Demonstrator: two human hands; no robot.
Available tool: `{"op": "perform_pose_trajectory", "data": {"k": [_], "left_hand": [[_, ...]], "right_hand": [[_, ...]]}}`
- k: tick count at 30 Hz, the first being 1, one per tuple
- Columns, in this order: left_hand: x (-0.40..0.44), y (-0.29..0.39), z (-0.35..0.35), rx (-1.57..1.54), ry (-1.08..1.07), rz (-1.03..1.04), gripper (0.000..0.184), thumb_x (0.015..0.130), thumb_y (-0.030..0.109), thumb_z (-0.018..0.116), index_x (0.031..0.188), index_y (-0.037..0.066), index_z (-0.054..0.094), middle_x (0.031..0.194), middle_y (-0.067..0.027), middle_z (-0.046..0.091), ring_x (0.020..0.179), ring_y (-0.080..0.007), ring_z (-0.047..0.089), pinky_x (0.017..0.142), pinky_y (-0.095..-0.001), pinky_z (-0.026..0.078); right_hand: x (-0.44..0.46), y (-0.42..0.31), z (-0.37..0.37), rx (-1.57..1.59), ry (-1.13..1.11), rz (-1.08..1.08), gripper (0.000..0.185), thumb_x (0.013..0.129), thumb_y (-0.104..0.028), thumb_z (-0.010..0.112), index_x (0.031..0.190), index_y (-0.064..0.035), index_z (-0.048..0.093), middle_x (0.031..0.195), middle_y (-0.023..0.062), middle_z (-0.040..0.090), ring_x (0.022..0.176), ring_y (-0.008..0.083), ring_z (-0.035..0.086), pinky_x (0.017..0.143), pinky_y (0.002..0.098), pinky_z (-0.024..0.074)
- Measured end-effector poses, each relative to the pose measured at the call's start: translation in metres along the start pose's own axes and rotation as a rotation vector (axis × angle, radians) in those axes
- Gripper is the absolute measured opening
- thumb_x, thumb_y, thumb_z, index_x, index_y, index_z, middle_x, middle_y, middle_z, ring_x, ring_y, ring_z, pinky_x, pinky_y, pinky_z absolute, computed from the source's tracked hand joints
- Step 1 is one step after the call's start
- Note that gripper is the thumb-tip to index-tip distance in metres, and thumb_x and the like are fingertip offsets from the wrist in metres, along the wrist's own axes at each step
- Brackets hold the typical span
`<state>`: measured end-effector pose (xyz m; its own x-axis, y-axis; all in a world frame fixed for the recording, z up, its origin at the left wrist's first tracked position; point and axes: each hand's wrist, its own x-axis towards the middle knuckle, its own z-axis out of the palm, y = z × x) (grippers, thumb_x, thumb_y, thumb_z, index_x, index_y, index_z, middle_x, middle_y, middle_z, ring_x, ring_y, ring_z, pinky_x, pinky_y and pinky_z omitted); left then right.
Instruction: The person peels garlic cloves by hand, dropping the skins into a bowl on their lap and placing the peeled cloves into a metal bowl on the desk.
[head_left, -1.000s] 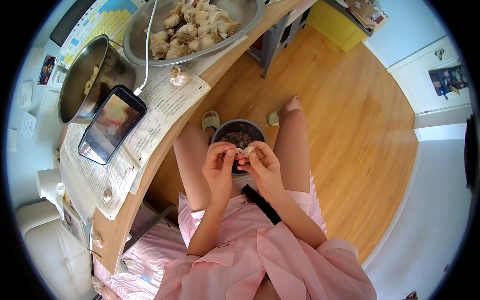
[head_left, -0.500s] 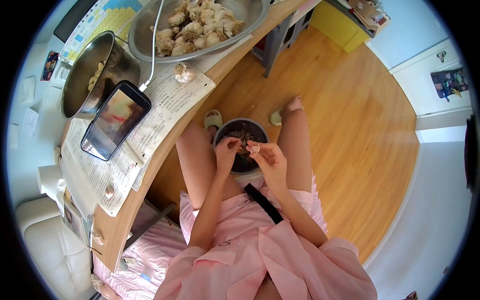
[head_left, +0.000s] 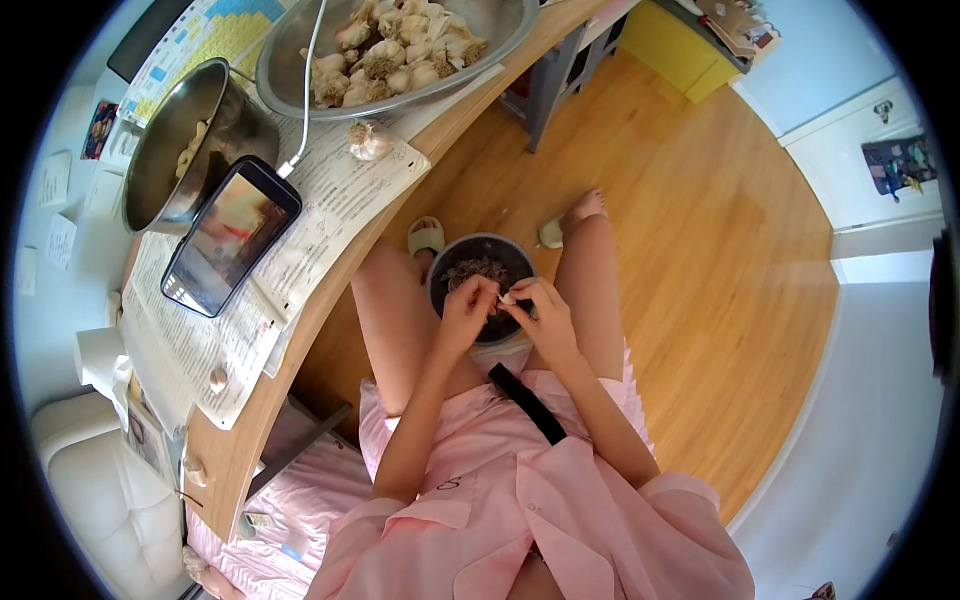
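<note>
Nearer the body than the left hand (head_left: 468, 312) and right hand (head_left: 543, 315), a short-sleeved pink shirt (head_left: 590, 510), dark squiggle (head_left: 449, 484) printed; pink shorts (head_left: 450, 425); black strap (head_left: 527, 403); beyond the hands, a pale green slipper (head_left: 427, 235).

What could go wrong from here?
The pale clove in the right hand could slip into the bin of scraps below. The phone, apparently propped against the metal pot, might slide if its white cable is tugged. A garlic bulb near the desk edge could roll off.
</note>
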<state>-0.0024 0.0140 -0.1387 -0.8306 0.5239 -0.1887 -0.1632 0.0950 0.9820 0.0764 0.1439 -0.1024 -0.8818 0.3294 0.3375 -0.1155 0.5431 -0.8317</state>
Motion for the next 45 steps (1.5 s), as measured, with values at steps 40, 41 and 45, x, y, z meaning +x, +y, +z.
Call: {"op": "perform_pose_trajectory", "data": {"k": [40, 41, 45], "left_hand": [[-0.016, 0.017, 0.009, -0.108, 0.372, 0.184, 0.012, 0.088, 0.005, 0.055, 0.084, -0.006, 0.059, 0.079, -0.0072, 0.058, 0.064, -0.0114, 0.059, 0.058, -0.0234, 0.051], [-0.013, 0.005, 0.006, -0.169, 0.412, 0.135, 0.013, 0.088, 0.005, 0.055, 0.085, -0.006, 0.060, 0.079, -0.0071, 0.059, 0.063, -0.0115, 0.059, 0.057, -0.0237, 0.051], [-0.001, -0.013, -0.006, 0.034, 0.321, 0.098, 0.014, 0.087, 0.007, 0.056, 0.088, -0.006, 0.061, 0.080, -0.0094, 0.059, 0.060, -0.0131, 0.059, 0.055, -0.0243, 0.050]], "right_hand": [[-0.013, -0.002, 0.025, 0.964, 0.091, 0.510, 0.027, 0.089, -0.004, 0.054, 0.114, 0.0053, 0.052, 0.105, 0.0137, 0.061, 0.097, 0.0197, 0.060, 0.088, 0.0308, 0.0481], [-0.013, 0.000, 0.026, 0.956, 0.090, 0.509, 0.027, 0.089, -0.005, 0.054, 0.115, 0.0052, 0.052, 0.106, 0.0138, 0.060, 0.097, 0.0196, 0.060, 0.088, 0.0306, 0.0480], [-0.015, 0.009, 0.028, 0.930, 0.055, 0.541, 0.028, 0.089, -0.007, 0.056, 0.115, 0.0034, 0.052, 0.105, 0.0112, 0.060, 0.094, 0.0169, 0.059, 0.086, 0.0282, 0.0468]]}}
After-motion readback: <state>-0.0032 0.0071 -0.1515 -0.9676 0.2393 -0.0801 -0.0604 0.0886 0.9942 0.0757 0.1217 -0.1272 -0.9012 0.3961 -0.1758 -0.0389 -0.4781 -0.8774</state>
